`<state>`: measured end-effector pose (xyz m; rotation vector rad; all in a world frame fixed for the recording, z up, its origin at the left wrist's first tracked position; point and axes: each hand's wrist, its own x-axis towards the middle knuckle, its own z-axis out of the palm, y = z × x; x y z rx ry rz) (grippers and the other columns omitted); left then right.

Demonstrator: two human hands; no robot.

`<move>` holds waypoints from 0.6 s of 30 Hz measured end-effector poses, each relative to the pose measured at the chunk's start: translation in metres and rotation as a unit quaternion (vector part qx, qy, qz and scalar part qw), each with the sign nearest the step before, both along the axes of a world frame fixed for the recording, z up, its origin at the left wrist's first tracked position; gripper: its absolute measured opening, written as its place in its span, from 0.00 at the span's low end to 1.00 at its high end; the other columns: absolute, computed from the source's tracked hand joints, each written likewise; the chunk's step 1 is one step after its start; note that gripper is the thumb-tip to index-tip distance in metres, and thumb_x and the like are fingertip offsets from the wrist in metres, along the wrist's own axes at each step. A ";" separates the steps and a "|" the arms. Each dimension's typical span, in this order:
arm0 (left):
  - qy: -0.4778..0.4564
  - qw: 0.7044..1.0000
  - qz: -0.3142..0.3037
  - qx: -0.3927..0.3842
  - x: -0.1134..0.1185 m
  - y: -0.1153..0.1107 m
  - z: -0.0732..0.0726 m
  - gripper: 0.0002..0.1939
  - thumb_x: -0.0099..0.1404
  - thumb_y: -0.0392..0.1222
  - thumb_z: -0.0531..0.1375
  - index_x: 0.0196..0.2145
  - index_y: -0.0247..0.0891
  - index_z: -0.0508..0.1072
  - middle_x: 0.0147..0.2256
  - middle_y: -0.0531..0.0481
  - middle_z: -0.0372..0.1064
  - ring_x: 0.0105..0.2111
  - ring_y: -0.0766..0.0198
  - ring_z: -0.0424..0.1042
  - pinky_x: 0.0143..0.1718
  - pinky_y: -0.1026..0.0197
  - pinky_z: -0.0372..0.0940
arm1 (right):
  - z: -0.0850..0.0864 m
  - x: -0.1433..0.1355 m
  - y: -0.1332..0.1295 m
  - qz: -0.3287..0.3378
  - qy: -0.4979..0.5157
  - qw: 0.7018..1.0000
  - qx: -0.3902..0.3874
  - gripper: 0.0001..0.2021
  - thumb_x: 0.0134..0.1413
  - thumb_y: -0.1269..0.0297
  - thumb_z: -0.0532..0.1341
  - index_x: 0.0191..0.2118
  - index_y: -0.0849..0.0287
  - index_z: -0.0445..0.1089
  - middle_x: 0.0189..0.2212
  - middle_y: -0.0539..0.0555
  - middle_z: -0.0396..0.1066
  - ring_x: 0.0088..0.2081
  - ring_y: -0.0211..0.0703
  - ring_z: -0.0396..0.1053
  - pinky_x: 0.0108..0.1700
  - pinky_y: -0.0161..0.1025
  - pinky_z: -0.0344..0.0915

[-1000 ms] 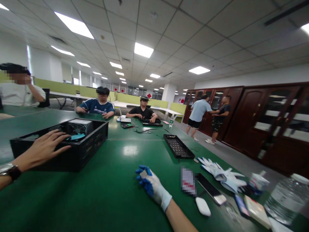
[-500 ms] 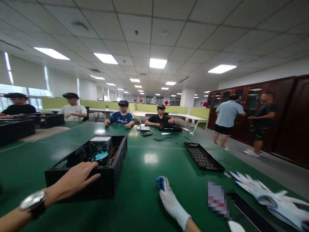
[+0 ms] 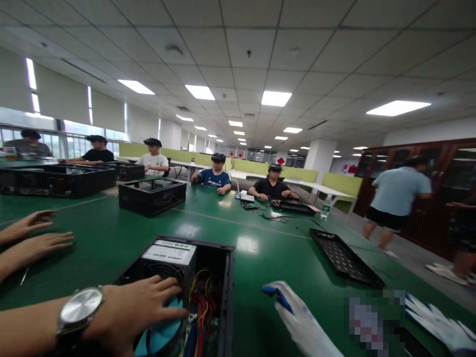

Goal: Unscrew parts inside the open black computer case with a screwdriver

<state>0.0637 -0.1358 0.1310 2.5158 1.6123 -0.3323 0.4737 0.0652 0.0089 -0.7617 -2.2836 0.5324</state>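
An open black computer case (image 3: 229,277) lies on the green table (image 3: 253,267) in front of me. Inside it are a silver power supply (image 3: 174,251), a blue fan (image 3: 159,333) and red and yellow wires (image 3: 203,307). My bare left hand (image 3: 139,305), with a watch on the wrist, is spread over the case above the fan and holds nothing. My right hand (image 3: 292,310), in a white glove with blue fingertips, hovers or rests over the table to the right of the case. Its fingers are curled, and no object shows in them.
A co-worker's hands (image 3: 37,243) reach in from the left. Other cases (image 3: 151,198) stand farther left. A black perforated panel (image 3: 345,258) lies to the right, with white gloves (image 3: 439,317) nearer. Several people sit across the table; a bottle (image 3: 326,206) stands at its far side.
The view has swung left and down. The case appears closer, with more of its inside visible, and my left hand now lies over the fan area. A co-worker's hands have come into view.
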 end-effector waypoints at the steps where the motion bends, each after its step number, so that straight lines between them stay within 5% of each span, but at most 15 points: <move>1: 0.008 1.000 -0.022 -0.011 -0.001 0.009 -0.005 0.74 0.30 0.52 0.82 0.72 0.57 0.54 0.71 0.28 0.53 0.68 0.19 0.55 0.62 0.18 0.56 | 0.019 0.000 -0.008 0.019 -0.020 0.999 0.018 0.19 0.50 0.74 0.59 0.44 0.49 0.82 0.64 0.56 0.72 0.70 0.59 0.62 0.71 0.61 0.58; 4: 0.016 0.998 -0.065 0.012 -0.002 0.024 -0.022 0.75 0.26 0.51 0.82 0.71 0.59 0.55 0.69 0.27 0.57 0.65 0.17 0.60 0.59 0.15 0.57 | 0.080 -0.012 -0.037 0.114 -0.073 0.989 0.065 0.22 0.44 0.79 0.58 0.40 0.49 0.82 0.64 0.56 0.71 0.72 0.61 0.57 0.73 0.63 0.52; 7: 0.011 0.996 -0.086 0.022 0.002 0.023 -0.029 0.69 0.29 0.51 0.80 0.69 0.58 0.61 0.68 0.28 0.57 0.63 0.17 0.62 0.58 0.16 0.58 | 0.142 -0.042 -0.069 0.207 -0.111 0.968 0.084 0.22 0.47 0.79 0.57 0.41 0.51 0.82 0.61 0.57 0.74 0.69 0.59 0.63 0.71 0.60 0.57; 9: 0.009 0.997 -0.078 0.003 0.007 0.019 -0.026 0.68 0.28 0.49 0.80 0.68 0.55 0.61 0.70 0.27 0.50 0.65 0.15 0.59 0.58 0.18 0.61 | 0.178 -0.072 -0.085 0.236 -0.136 0.958 0.089 0.20 0.51 0.77 0.59 0.44 0.52 0.82 0.59 0.57 0.76 0.62 0.56 0.72 0.66 0.54 0.67; 11: 0.015 0.998 -0.056 -0.018 0.009 0.010 -0.015 0.71 0.27 0.47 0.81 0.70 0.54 0.59 0.72 0.25 0.43 0.65 0.12 0.57 0.56 0.20 0.66 | 0.205 -0.105 -0.096 0.237 -0.163 0.953 0.091 0.17 0.53 0.73 0.64 0.47 0.52 0.81 0.47 0.54 0.82 0.45 0.49 0.80 0.49 0.42 0.76; 14: 0.006 0.999 -0.036 0.022 0.006 -0.012 0.016 0.71 0.30 0.44 0.81 0.71 0.57 0.56 0.72 0.25 0.43 0.66 0.14 0.58 0.56 0.22 0.67 | 0.218 -0.156 -0.103 0.220 -0.246 0.937 0.116 0.13 0.51 0.65 0.71 0.45 0.53 0.81 0.30 0.48 0.80 0.26 0.41 0.74 0.24 0.33 0.64; 18: -0.016 0.995 -0.002 0.102 -0.003 -0.059 0.075 0.65 0.40 0.42 0.80 0.71 0.63 0.54 0.75 0.34 0.41 0.71 0.22 0.47 0.64 0.18 0.54 | 0.174 -0.229 -0.100 0.203 -0.357 0.891 0.194 0.13 0.44 0.55 0.74 0.37 0.54 0.83 0.26 0.52 0.80 0.24 0.46 0.73 0.21 0.36 0.57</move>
